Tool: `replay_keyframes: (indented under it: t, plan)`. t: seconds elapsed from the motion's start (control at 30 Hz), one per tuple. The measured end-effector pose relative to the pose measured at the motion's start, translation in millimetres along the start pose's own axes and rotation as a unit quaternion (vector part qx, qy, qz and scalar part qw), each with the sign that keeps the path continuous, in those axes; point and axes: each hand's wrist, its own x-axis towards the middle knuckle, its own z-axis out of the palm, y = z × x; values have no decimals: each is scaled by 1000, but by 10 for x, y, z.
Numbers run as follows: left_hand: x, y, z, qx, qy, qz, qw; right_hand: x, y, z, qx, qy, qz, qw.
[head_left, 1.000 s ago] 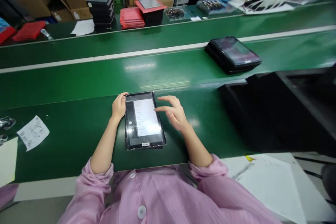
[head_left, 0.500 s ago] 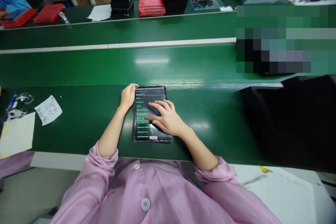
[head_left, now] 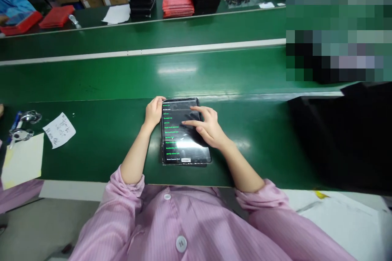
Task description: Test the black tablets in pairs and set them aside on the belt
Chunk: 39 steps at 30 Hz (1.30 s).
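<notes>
Away from the near part of the word list, the right hand [head_left: 212,128] has moved a bit far and right over the black tablet [head_left: 175,130] since the last frame. The green words look the same.

At the left, a shiny thing [head_left: 23,134] lies at the far edge of a pale yellow sheet [head_left: 23,161]. Just right of them, a white note [head_left: 59,130] with writing lies on the green table [head_left: 107,130].

Next comes the left hand [head_left: 154,112], at the far left corner of the black tablet. Its fingers are bent together at the edge. I cannot tell if the thumb is under it or how tight the grip is.

The black tablet lies flat on a dark flat thing [head_left: 200,165] that peeks out on the near side. Its long way runs from near to far, in front of the body and between the two hands.

The right hand comes in from the right side and holds nothing. Two fingers are apart and point left, over the middle and far part of the screen. They are nearer the words than the left hand is, but I cannot tell if they touch the glass. Well to the right is a big black thing [head_left: 343,142].
</notes>
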Motion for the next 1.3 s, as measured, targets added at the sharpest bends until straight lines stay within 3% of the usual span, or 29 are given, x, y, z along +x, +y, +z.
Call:
replay_keyframes:
  t: [0.47,0.53,0.6,0.67,0.73,0.83,1.07,1.3]
  plan:
    - [2,32,2,0,-8,-12,1000,143,-251,54,-37,-96,-9,995]
    - [3,35,-3,1,-9,-16,1000,178,-140,68,-23,-55,10,998]
    - [5,36,-7,-2,-11,-20,1000,237,65,105,8,43,73,996]
    - [8,38,-9,-4,-11,-22,1000,317,311,169,37,150,159,975]
    - [6,42,-12,-5,-12,-23,1000,396,519,242,70,209,221,950]
    - [-10,35,-15,-6,-18,-28,999,458,658,318,125,219,230,940]
    - [-20,-76,8,5,-24,-32,999,387,574,322,145,148,216,954]
    - [-30,-34,-11,10,-29,-27,999,385,591,289,168,167,201,951]
